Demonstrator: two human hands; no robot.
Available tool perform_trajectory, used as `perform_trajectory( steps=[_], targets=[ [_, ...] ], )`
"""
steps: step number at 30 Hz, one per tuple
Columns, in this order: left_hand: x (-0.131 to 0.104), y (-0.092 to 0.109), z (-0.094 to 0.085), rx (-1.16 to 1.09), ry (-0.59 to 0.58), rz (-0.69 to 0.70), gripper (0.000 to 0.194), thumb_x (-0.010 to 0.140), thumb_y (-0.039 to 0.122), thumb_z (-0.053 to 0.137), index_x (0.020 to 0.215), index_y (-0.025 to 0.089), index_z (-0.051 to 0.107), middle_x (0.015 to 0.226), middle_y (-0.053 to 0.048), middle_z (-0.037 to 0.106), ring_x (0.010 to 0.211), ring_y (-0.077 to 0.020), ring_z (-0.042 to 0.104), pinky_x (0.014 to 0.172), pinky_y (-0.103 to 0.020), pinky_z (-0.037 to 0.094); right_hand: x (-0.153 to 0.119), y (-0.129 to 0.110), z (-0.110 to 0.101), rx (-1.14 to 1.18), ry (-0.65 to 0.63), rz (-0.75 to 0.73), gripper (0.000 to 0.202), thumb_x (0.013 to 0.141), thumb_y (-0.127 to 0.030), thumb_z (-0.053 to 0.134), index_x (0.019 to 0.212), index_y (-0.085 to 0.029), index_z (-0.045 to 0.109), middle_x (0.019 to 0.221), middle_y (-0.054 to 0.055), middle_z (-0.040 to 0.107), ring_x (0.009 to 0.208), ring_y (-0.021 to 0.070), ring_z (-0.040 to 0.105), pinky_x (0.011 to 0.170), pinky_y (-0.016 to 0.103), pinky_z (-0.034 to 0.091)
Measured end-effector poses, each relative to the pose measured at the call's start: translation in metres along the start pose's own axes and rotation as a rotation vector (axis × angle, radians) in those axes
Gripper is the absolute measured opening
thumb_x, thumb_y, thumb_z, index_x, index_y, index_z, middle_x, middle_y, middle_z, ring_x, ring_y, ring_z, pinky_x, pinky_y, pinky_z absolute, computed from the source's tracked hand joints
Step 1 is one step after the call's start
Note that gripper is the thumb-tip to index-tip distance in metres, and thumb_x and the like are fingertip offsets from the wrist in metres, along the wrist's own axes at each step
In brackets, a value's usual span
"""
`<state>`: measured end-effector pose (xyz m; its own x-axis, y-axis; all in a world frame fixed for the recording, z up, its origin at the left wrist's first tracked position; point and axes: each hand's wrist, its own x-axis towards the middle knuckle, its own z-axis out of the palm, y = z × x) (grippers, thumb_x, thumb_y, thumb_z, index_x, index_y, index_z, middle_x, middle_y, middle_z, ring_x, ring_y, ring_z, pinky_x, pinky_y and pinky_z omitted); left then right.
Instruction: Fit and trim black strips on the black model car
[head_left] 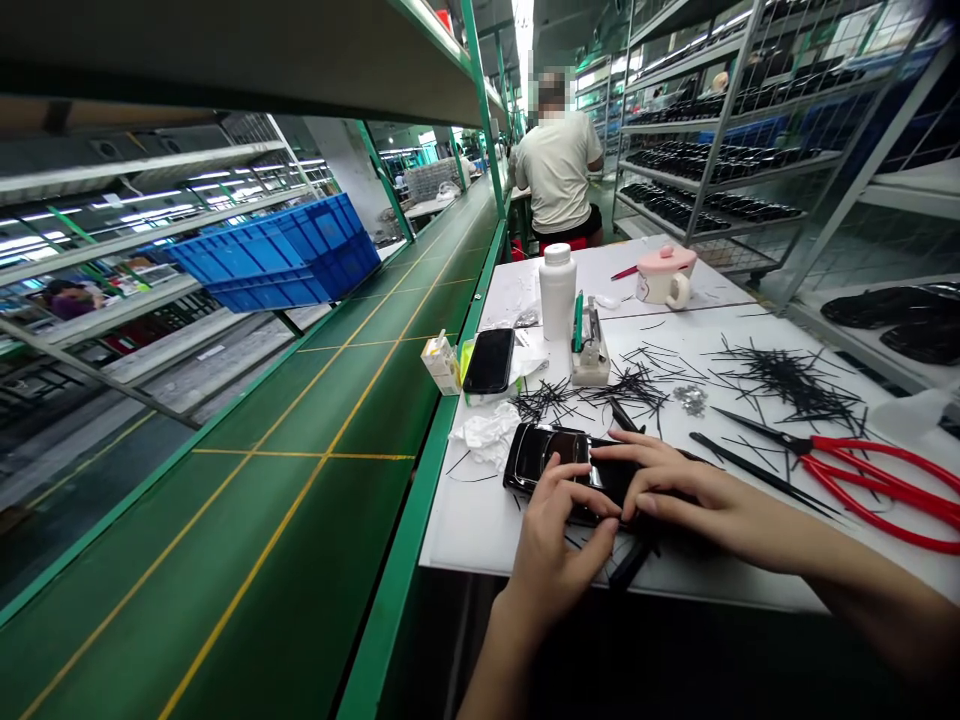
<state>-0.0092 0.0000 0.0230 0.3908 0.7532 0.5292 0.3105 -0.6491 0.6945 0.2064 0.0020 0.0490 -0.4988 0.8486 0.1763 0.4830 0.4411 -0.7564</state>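
A glossy black toy car (pixel 551 450) lies at the front of the white table, between my two hands. My left hand (pixel 559 520) grips it from the near side, its fingers bent over the top and thumb low at the edge. From the right, my right hand (pixel 682 485) closes on it, fingers across the roof and rear. Both thumb tips come close together at the car's near side; anything small pinched there is hidden. Dark strips (pixel 634 562) stick out under the car. Black tweezers (pixel 750 470) and red-handled scissors (pixel 877 490) lie right of my right hand.
Thin black strips (pixel 799 380) are heaped beyond the scissors. A phone (pixel 489 360), crumpled tissue (pixel 484 435), white bottle (pixel 557 290) and lidded mug (pixel 664 280) stand or lie farther back. The green conveyor (pixel 300 510) runs along the left. A co-worker (pixel 559 170) sits ahead; racks (pixel 705 160) line the right.
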Motion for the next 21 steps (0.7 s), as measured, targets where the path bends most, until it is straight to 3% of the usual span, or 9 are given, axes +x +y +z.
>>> perform_trajectory(
  steps=[9, 16, 21],
  targets=[
    [0.003, 0.004, 0.003, -0.048, 0.037, -0.021, 0.021, 0.082, 0.008, 0.063, 0.081, 0.023, 0.048, 0.079, 0.002, 0.070, 0.097, -0.0172, 0.064, 0.113, -0.051, 0.041, -0.001, 0.006, 0.005, 0.078, 0.048, 0.025, 0.038, 0.097, -0.052, 0.046, 0.089, -0.027, 0.075, 0.141, 0.007, 0.058, 0.145, 0.0331, 0.032, 0.112, 0.061, 0.033],
    [0.004, 0.003, 0.005, -0.069, 0.022, -0.006, 0.025, 0.083, 0.009, 0.062, 0.077, 0.023, 0.041, 0.079, 0.004, 0.068, 0.093, -0.0157, 0.061, 0.111, -0.052, 0.041, -0.003, -0.001, 0.008, 0.223, 0.041, 0.128, 0.039, 0.095, -0.053, 0.049, 0.087, -0.024, 0.074, 0.143, 0.010, 0.055, 0.148, 0.0320, 0.025, 0.118, 0.060, 0.020],
    [0.008, -0.002, 0.006, -0.030, 0.064, 0.018, 0.028, 0.084, 0.007, 0.060, 0.076, 0.023, 0.038, 0.077, 0.005, 0.067, 0.091, -0.0155, 0.060, 0.108, -0.051, 0.043, -0.011, -0.005, -0.001, 0.208, 0.200, 0.161, 0.032, 0.095, -0.051, 0.051, 0.090, -0.025, 0.071, 0.144, 0.007, 0.054, 0.148, 0.0289, 0.025, 0.118, 0.053, 0.024]
  ],
)
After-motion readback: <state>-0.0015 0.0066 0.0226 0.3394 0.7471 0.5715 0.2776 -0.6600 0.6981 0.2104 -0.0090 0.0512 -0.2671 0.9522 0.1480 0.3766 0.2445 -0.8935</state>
